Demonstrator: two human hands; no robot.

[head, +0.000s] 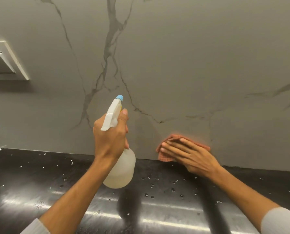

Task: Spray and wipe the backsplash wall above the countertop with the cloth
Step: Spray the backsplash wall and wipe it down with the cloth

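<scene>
The backsplash wall [183,65] is grey marble with darker veins, rising straight from the black countertop [39,179]. My left hand [109,137] grips the neck of a white translucent spray bottle [121,168] with a blue nozzle tip, held above the counter and pointed at the wall; one finger rests at the trigger. My right hand [190,155] lies flat, fingers together, pressing a folded orange-pink cloth [164,149] against the wall just above the counter seam. Most of the cloth is hidden under the hand.
A white switch or socket plate [7,61] sticks out from the wall at the far left. Glossy black countertop is scattered with several water droplets and shows bright light reflections near the front.
</scene>
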